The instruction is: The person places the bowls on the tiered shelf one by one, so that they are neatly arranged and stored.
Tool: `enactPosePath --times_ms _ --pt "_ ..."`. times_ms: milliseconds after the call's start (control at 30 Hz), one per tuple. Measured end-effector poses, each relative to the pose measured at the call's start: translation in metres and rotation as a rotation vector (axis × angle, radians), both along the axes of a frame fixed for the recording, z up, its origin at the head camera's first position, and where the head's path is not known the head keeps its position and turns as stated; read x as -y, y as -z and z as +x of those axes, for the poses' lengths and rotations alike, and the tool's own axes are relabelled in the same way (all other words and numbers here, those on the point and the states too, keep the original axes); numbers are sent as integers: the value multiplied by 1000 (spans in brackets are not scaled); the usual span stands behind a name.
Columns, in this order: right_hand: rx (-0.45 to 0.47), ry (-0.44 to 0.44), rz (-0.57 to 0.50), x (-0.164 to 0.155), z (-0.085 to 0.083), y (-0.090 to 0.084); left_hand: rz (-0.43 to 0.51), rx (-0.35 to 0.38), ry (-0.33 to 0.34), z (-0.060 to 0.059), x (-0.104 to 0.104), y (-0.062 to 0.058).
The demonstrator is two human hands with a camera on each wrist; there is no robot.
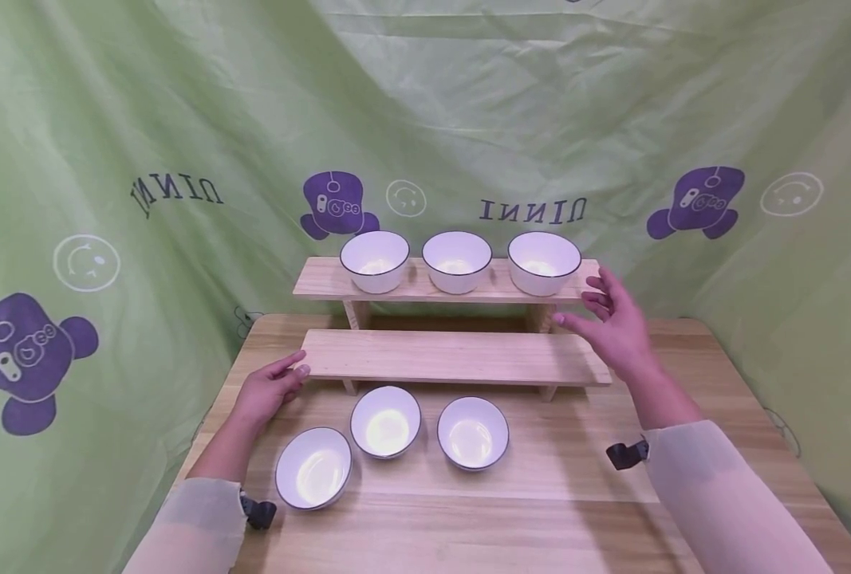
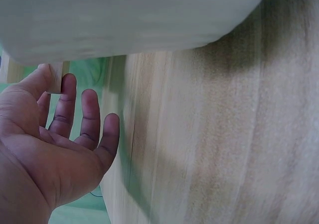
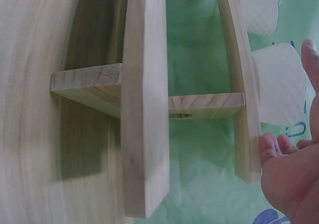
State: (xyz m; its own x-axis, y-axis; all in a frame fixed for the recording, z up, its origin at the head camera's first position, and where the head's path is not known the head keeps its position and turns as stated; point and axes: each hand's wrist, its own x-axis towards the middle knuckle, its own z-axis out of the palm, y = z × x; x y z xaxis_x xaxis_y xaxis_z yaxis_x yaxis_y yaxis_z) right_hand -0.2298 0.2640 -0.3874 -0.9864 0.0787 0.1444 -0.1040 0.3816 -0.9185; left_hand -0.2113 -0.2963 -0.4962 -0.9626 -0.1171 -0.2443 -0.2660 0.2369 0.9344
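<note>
Your left hand [image 1: 267, 391] lies low over the table [image 1: 540, 510], forearm coming in from the lower left, fingers stretched toward the left end of the lower shelf [image 1: 454, 356]. The fingers are straight and spread a little, and they hold nothing; the fingertips reach just to the shelf's end (from the head view you cannot tell whether they actually touch it). The left wrist view shows the same relaxed palm with the fingers [image 2: 89, 114] fanned out beside the wood.

Your right hand [image 1: 615, 319] is raised higher, arm reaching in from the lower right, palm turned inward and fingers loosely extended. It is empty too, and it hovers just beside the right end of the upper shelf [image 1: 317, 281], close to the rightmost bowl [image 1: 544, 262] without gripping it. In the right wrist view the hand sits at the picture's edge, near the shelf's end.

Count six white bowls with dark rims. Three stand in a row on the upper shelf: left [image 1: 374, 261], middle [image 1: 457, 261] and that rightmost one. Three more rest on the table in front of the lower shelf: one nearest your left arm [image 1: 313, 467], one in the centre [image 1: 385, 421] and one to its right [image 1: 472, 432]. The wooden stand has two shelves, and the lower one carries nothing.
</note>
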Motion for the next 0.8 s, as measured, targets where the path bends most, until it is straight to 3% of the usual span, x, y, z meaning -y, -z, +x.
enactPosePath --times_ms 533,800 --pt "3 -47 64 5 20 27 4 -13 -1 0 0 2" --pt "-12 -82 18 10 29 35 -5 -10 0 -1 1 2"
